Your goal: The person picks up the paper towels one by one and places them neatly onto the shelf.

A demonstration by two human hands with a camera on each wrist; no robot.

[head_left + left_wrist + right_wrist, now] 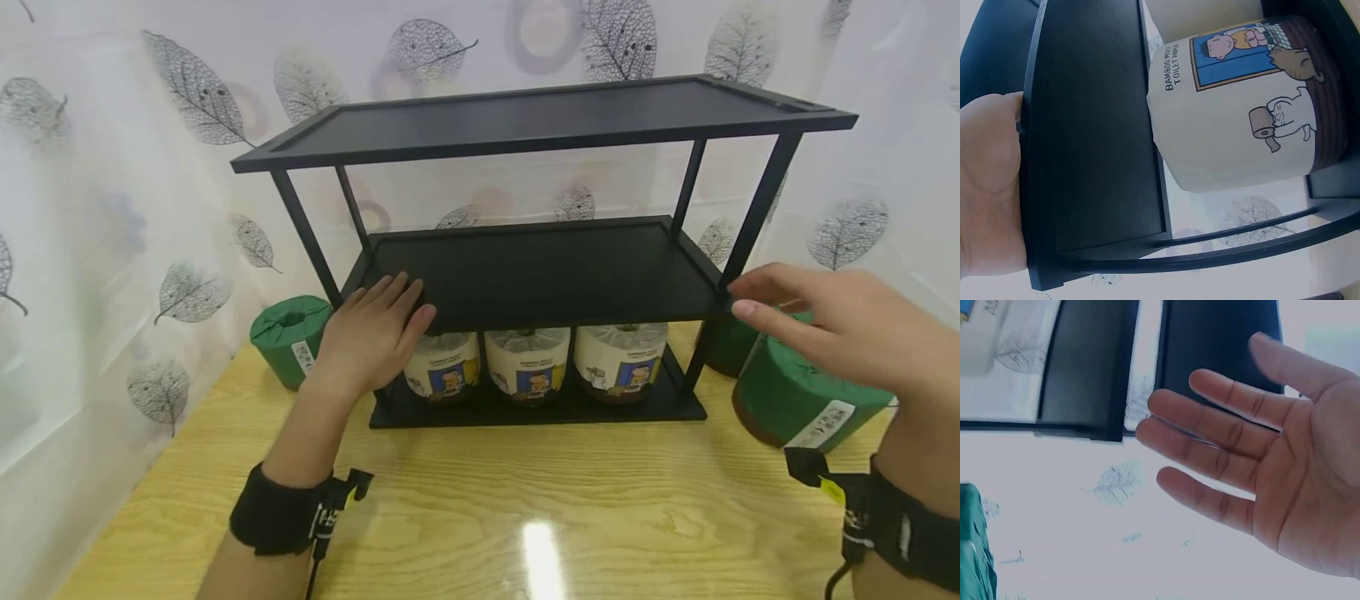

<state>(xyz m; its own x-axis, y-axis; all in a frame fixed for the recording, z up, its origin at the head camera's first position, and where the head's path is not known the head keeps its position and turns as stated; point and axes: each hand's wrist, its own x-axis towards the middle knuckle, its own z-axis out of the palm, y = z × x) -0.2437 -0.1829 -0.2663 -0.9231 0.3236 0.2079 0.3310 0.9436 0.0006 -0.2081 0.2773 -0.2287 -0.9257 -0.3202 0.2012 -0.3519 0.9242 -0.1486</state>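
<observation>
A black shelf rack (540, 279) with three levels stands on the table. On its middle board, at the left front, lies my left hand (371, 337), fingers straight; the left wrist view shows its heel (988, 181) against the board's front edge. Beside the right front post, my right hand (847, 325) is held with loosely bent fingers; its palm (1297, 462) faces the right wrist camera with nothing in it. Three cream toilet paper rolls with cartoon wrappers, left (442, 371), middle (528, 367) and right (621, 367), stand upright on the bottom board (532, 419).
A green-wrapped roll (291, 333) stands left of the rack. More green-wrapped rolls stand to its right, one in front (810, 396) and one partly hidden behind it (726, 342). A leaf-printed curtain (480, 50) hangs behind the wood-grain table (465, 500).
</observation>
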